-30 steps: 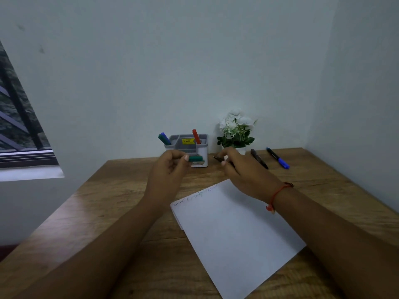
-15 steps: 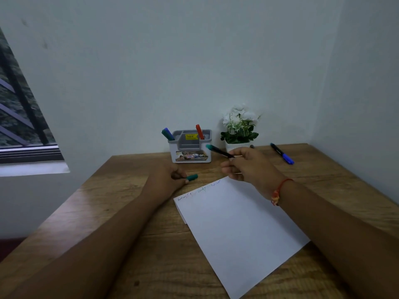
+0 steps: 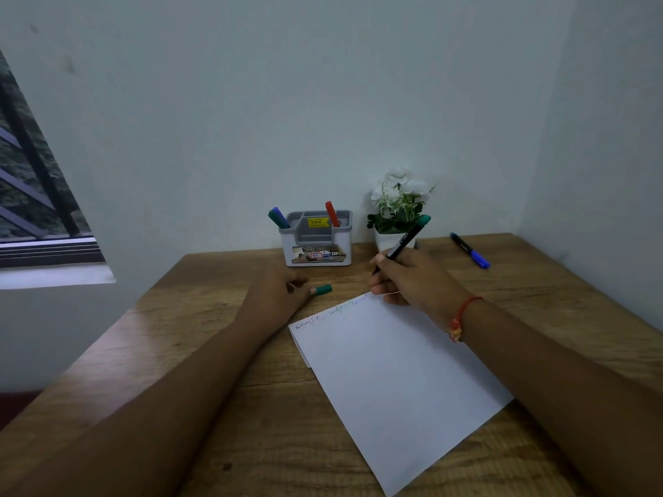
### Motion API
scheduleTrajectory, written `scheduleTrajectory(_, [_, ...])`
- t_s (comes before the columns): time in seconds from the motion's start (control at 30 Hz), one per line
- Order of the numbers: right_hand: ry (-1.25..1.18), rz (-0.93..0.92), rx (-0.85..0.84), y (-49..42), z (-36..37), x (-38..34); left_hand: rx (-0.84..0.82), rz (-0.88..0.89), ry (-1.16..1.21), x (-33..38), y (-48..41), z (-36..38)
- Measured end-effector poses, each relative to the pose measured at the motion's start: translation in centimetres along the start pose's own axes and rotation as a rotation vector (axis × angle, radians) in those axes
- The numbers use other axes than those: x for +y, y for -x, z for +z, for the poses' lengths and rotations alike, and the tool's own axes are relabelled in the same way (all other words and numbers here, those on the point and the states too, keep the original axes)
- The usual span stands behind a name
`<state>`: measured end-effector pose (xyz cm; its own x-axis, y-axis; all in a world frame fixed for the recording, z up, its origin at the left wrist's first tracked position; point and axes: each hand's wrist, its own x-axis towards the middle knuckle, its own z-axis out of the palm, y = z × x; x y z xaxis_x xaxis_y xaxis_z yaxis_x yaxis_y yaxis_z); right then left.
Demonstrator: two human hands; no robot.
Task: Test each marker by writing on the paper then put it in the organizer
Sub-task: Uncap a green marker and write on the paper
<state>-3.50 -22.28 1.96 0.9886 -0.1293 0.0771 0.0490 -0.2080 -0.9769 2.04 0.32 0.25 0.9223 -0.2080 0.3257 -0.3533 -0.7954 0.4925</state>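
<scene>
My right hand [image 3: 409, 278] grips an uncapped black marker with a green end [image 3: 407, 240], tip pointing down just beyond the far edge of the white paper [image 3: 394, 371]. Faint scribbles run along the paper's top edge. My left hand [image 3: 276, 292] rests on the table and pinches the green cap [image 3: 323, 289]. The grey and white organizer [image 3: 315, 242] stands at the back with a green, a blue and a red marker in it. A blue-capped marker [image 3: 470, 251] lies at the back right.
A small white pot of white flowers [image 3: 398, 206] stands right of the organizer, close behind my right hand. Walls close the wooden table [image 3: 179, 335] at the back and right. A barred window is on the left.
My right hand has turned the marker from pointing left to upright writing grip, near the paper's top edge. My left hand stays down on the table with the cap.
</scene>
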Motion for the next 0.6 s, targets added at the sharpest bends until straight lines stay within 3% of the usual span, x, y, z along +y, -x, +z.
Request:
scheduleTrajectory(0.13, [0.061,-0.030,0.039,0.0,-0.2,0.0,0.035,0.138,0.007,1.3,0.5,-0.3])
scheduleTrajectory(0.3, [0.255,-0.137,0.045,-0.1,-0.5,0.6,-0.151,0.396,-0.031,2.8,1.5,0.2])
scheduleTrajectory(0.6, [0.300,-0.089,0.037,-0.9,-0.4,2.0,-0.303,0.519,-0.134,2.8,1.7,1.1])
